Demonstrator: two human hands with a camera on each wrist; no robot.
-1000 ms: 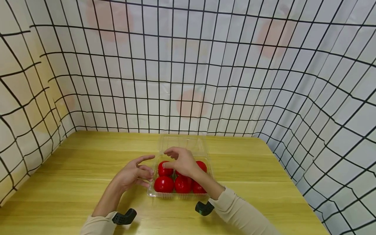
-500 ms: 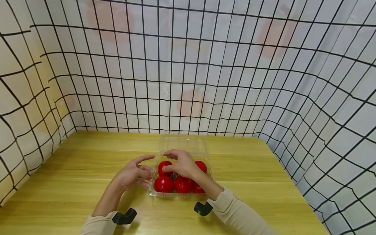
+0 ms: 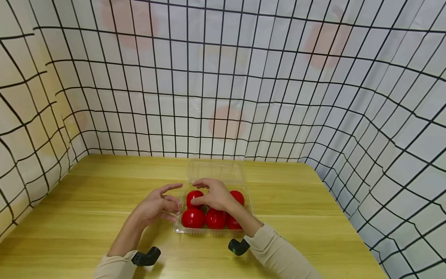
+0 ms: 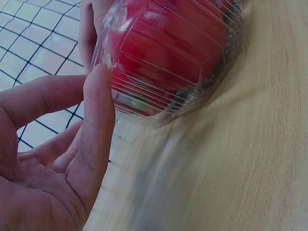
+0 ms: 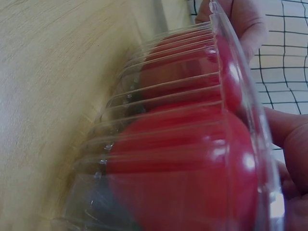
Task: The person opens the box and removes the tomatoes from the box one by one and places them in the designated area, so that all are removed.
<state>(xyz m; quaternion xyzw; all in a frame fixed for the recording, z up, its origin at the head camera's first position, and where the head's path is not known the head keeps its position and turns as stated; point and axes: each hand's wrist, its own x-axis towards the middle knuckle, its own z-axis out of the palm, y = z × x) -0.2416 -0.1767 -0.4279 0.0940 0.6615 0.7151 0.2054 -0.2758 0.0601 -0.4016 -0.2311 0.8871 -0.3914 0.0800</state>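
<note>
A clear plastic clamshell container (image 3: 212, 231) lies on the table with its lid (image 3: 217, 171) folded back. Several shiny red tomatoes fill it, among them a front left tomato (image 3: 193, 218) and a back left tomato (image 3: 194, 198). My left hand (image 3: 158, 205) is at the left side, its fingertips pinching the rim (image 4: 98, 48), one finger stretched out free. Over the back row my right hand (image 3: 215, 195) reaches left, thumb apart from the fingers, thumb over the back left tomato. That hand hides part of the back row. In the right wrist view, tomatoes (image 5: 183, 163) show through the ribbed wall.
The wooden table (image 3: 104, 186) extends around the container. A white sheet with black grid netting (image 3: 216, 85) encloses the table's back and sides. Black wrist devices (image 3: 146, 256) sit at both cuffs.
My right hand has dipped slightly and shifted a little to the left over the back tomatoes. The left hand and container keep their place; the head view has shifted very slightly.
</note>
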